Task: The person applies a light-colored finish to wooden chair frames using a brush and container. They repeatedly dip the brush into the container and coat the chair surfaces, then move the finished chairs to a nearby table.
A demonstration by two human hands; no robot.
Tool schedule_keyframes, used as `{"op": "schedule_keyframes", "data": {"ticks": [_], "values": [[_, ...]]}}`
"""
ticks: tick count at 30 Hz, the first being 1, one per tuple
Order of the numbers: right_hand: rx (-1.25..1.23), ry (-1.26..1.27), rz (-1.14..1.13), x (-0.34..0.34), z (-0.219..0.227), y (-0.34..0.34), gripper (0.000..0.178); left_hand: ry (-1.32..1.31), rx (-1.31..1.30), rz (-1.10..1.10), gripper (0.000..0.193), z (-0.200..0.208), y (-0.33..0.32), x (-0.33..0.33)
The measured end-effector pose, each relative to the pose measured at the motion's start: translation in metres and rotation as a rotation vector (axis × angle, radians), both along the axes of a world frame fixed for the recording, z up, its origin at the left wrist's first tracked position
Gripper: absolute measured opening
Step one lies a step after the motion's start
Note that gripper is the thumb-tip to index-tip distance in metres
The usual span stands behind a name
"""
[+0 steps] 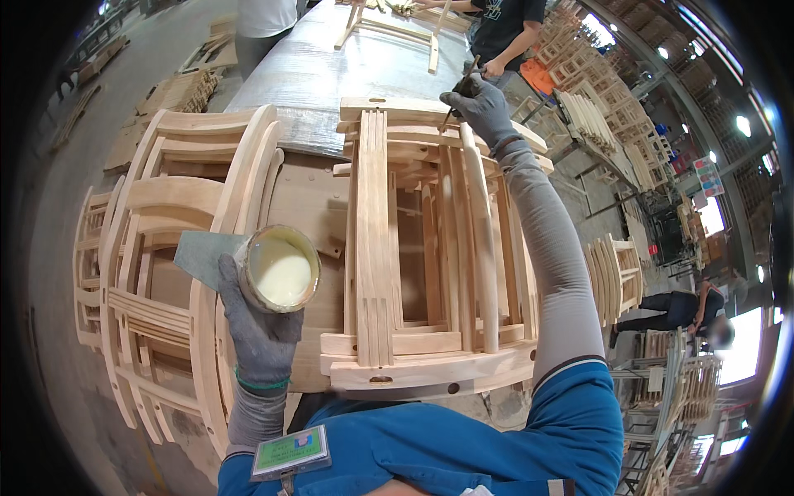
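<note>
My gloved left hand (260, 331) is wrapped round a round pot (313, 291) of creamy pale liquid (281, 269). A flat grey-green piece (203, 256) sticks out to the left beside the pot; whether my fingers also grip it I cannot tell. At the far right side of a stack of wooden chair frames (376, 240), my gloved right hand (484, 107) pinches a thin dark stick (449, 120). The lower tip of the stick points down by the stack's far rail (413, 132). Whether it touches the wood is unclear.
More wooden chair frames (178, 198) lean at my left. Beyond the stack is a film-covered table (331, 74) with a wooden frame (397, 31) on it. Two people (509, 25) stand around that table. Further stacks of wooden parts (612, 273) are on the right.
</note>
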State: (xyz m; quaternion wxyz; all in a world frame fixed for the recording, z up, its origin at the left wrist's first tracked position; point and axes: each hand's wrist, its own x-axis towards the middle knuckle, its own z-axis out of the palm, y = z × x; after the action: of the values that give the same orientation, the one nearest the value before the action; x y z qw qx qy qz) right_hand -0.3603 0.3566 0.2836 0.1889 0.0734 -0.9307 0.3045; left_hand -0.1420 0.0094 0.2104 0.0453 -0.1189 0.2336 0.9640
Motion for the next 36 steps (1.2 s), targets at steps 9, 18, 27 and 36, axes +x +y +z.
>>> {"op": "schedule_keyframes", "data": {"ticks": [9, 18, 27, 36], "values": [[0.172, 0.131, 0.004, 0.019, 0.009, 0.021, 0.021, 0.157, -0.363, 0.133, 0.051, 0.027, 0.018, 0.039], [-0.532, 0.000, 0.512, 0.212, 0.077, 0.010, 0.014, 0.420, -0.192, -0.062, 0.054, 0.046, 0.101, 0.082], [-0.734, -0.232, 0.539, 0.335, 0.055, 0.049, 0.018, 0.285, -0.125, -0.208, 0.051, 0.050, 0.192, 0.116], [-1.542, -0.462, 0.418, 0.339, 0.013, 0.127, 0.017, 0.177, -0.002, -0.327, 0.050, 0.052, 0.244, 0.126]]}}
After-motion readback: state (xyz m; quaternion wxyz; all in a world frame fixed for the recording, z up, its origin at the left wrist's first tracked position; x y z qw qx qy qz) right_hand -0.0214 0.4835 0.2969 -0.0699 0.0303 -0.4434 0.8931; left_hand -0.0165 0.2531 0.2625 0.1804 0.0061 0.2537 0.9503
